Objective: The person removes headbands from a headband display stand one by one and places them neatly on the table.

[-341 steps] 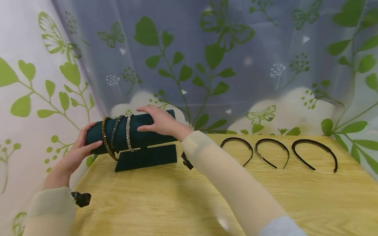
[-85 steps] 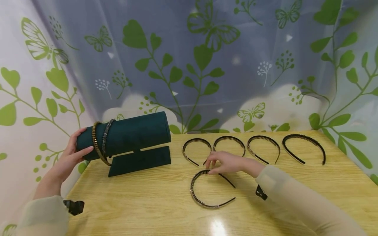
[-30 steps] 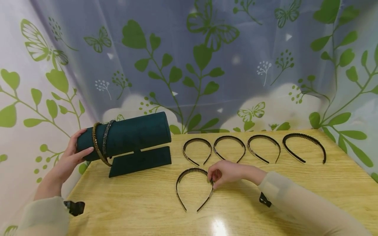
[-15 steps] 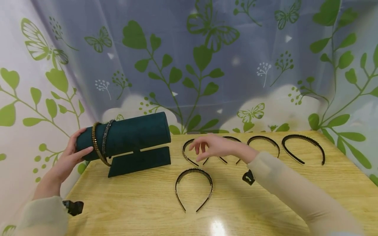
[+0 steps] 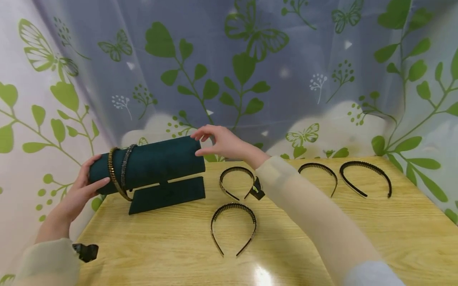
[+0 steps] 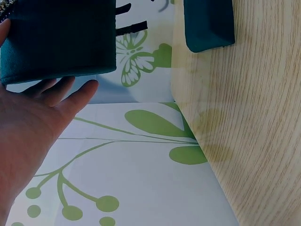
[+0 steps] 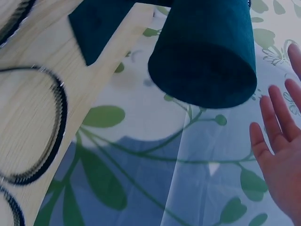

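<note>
My left hand holds the left end of a dark green velvet headband display roll, its thumb in front and the fingers behind. Around the roll near that hand sit a gold headband and a dark glittery headband. My right hand is raised at the roll's right end, fingers loosely bent and holding nothing; the right wrist view shows it beside the roll's round end. A toothed black headband lies in front on the table, its ends toward me. Another headband lies behind it.
Two more headbands lie further right, a thin headband and a thicker black headband. My right sleeve hides part of the row. The roll's base stands on the wooden table. A patterned curtain hangs behind.
The silver headband once on the roll came off and was turned on the table, ends toward me. My right hand then let go and moved up left to the roll. The left hand stays.
</note>
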Available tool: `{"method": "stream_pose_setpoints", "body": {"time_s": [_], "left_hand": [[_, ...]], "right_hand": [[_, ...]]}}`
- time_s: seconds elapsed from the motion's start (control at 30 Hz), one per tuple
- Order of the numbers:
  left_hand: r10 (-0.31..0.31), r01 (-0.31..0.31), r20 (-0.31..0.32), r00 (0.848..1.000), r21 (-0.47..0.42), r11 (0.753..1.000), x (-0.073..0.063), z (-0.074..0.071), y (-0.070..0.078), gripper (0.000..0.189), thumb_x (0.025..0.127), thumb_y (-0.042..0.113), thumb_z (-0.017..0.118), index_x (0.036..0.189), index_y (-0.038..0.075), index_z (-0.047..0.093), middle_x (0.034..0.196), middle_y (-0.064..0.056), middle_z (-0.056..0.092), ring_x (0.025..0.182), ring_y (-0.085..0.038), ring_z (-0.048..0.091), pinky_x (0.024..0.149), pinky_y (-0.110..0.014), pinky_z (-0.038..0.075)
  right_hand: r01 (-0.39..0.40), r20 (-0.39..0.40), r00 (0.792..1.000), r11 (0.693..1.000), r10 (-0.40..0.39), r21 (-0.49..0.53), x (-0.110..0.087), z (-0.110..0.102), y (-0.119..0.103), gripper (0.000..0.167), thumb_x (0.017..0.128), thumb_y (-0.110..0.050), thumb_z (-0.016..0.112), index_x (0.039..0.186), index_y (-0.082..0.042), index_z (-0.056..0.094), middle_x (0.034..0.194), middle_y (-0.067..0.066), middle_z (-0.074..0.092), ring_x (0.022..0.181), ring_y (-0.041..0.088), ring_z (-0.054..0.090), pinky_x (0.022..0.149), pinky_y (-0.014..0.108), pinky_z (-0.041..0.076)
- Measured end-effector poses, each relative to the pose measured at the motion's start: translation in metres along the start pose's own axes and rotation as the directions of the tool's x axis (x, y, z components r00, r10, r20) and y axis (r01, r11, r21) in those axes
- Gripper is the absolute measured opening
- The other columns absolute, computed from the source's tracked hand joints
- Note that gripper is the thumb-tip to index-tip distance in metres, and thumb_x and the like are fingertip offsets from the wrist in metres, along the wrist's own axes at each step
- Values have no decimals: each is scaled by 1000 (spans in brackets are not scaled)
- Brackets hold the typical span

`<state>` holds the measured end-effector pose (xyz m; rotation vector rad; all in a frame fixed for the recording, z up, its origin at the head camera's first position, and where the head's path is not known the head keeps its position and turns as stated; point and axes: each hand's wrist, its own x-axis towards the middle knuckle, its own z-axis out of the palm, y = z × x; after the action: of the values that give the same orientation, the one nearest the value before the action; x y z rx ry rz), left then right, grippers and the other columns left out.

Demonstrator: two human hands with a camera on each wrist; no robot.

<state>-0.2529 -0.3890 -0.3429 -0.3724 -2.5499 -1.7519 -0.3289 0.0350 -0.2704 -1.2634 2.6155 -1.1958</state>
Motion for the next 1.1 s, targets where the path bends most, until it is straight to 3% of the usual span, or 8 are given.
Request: {"method": "stream_pose_setpoints", "body": {"time_s": [0.3,0.53,0.87,1.1], "left_hand": [[-6,6,-6,1000,-6,1000,-9,-8,-1,73,103,13,49,153,45,7,144,-15,13,108,-1,39,76,-15,41],[-6,6,-4,1000,9,1000,-12,-11,1,73,103,12,49,153,45,7,146,-16,10,109,-2,39,78,-14,41],[-17,16,21,1000,41,999,-4,-13,3,75,102,12,51,153,45,7,149,-16,7,116,-11,35,79,-16,41],[-40,39,19,999,63,997,0,-5,4,75,102,17,52,152,47,6,151,-19,6,119,-13,35,80,-19,40]], "right_hand": [[38,23,999,998,-37,-48,40,37,-11,63,88,-29,73,143,-14,46,144,2,42,131,18,39,107,33,30],[17,59,998,982,-6,-188,57,57,-23,72,87,-42,71,148,-21,40,152,1,33,139,14,29,115,39,8],[37,129,992,946,5,-322,75,72,-40,74,87,-51,66,150,-26,36,153,0,32,139,17,31,113,40,18],[58,171,985,907,15,-417,86,95,-59,80,88,-56,62,154,-31,26,154,-2,29,140,17,26,114,39,13]]}}
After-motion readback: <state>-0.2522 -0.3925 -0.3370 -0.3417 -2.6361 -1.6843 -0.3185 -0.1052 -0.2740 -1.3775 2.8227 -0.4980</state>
